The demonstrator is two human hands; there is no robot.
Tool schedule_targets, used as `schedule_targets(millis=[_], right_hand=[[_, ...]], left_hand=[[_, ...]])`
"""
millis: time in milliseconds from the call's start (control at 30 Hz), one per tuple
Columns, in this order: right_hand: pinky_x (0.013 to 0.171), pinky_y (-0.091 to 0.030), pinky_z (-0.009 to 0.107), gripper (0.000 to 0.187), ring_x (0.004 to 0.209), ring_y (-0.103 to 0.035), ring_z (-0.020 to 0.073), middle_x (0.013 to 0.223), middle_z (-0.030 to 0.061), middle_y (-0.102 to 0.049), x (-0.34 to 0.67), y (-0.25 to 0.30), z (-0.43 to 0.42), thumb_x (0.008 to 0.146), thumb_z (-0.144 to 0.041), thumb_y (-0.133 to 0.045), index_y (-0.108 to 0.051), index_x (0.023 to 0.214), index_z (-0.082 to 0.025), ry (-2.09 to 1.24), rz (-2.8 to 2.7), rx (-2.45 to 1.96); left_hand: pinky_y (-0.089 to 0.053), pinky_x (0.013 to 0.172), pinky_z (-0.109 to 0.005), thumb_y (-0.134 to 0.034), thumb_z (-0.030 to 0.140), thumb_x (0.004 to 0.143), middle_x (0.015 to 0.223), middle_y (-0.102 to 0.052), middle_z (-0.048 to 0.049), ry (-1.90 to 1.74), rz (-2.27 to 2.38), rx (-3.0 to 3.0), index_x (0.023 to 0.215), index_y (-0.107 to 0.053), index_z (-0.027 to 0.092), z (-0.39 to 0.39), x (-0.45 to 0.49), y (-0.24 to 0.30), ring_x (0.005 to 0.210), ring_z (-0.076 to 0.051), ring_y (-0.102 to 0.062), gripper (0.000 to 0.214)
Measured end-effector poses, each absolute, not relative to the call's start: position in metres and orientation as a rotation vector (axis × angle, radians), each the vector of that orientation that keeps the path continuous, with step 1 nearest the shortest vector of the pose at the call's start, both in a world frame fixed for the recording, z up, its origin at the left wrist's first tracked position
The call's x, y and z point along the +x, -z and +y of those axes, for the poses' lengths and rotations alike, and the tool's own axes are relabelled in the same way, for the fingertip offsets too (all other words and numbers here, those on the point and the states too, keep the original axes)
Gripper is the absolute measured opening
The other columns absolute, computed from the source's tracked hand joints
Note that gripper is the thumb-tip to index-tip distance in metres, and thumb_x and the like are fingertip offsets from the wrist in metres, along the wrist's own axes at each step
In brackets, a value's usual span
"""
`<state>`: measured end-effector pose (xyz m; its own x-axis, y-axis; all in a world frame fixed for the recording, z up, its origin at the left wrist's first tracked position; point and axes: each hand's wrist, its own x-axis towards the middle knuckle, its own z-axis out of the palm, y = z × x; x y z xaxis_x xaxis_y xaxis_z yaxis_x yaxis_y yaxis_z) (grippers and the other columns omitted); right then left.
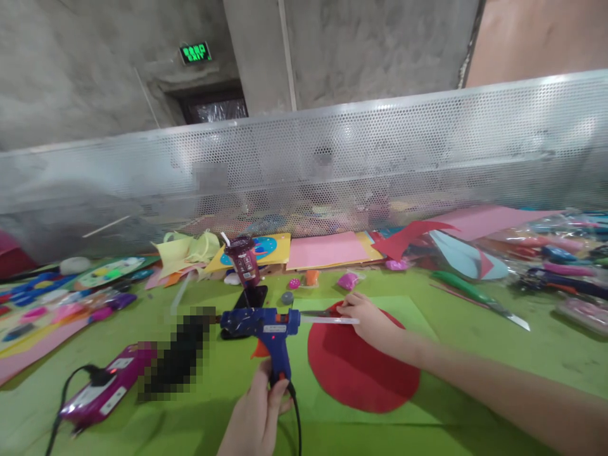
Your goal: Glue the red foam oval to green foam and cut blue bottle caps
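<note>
In the head view, my left hand [260, 402] is wrapped around the grip of a blue hot glue gun [260, 322], held up with its nozzle pointing left. A clear glue stick [327, 320] juts from the gun's back end toward my right hand [365, 316]. The fingers of that hand are pinched together at the upper edge of a red paper circle [365, 373]. A thin dark pointed piece [316, 313] shows by these fingertips; what they grip is unclear. Beneath the circle lies a light green sheet [427, 392].
A purple power strip [111, 383] with a black cord sits at left. Behind the gun are a phone [251, 296] and a drink cup [244, 263]. A green-handled cutter [479, 297] lies right. Coloured paper [327, 249] lines the perforated metal screen [380, 152].
</note>
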<state>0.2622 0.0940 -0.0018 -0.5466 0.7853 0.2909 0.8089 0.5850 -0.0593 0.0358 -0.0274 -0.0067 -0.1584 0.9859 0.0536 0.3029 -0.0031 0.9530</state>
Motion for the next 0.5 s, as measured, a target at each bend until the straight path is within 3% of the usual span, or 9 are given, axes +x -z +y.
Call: schedule_targets(millis=[267,500], right_hand=[[0.077,-0.050,0.037,0.019,0.088,-0.058,0.0168,0.102,0.0045,-0.060,0.270,-0.003,0.100,0.089,-0.030,-0.054,-0.058,0.100,-0.016,0.115,-2.577,-1.333],[0.086,-0.046,0.044,0.022,0.100,-0.055,0.0204,0.113,0.0063,-0.057,0.279,-0.014,0.097,0.088,-0.029,-0.054,-0.057,0.107,-0.017,0.223,-2.606,-1.304]], left_hand=[[-0.055,0.069,-0.044,-0.039,0.056,0.083,0.094,-0.070,-0.0153,-1.178,1.485,1.387,0.102,-0.052,0.018,-0.027,0.033,0.010,0.077,-0.033,-0.069,0.044],[-0.054,0.067,-0.043,-0.036,0.050,0.086,0.090,-0.070,-0.0160,-1.120,1.526,1.423,0.104,-0.052,0.016,-0.028,0.033,0.006,0.078,-0.033,-0.069,0.041]])
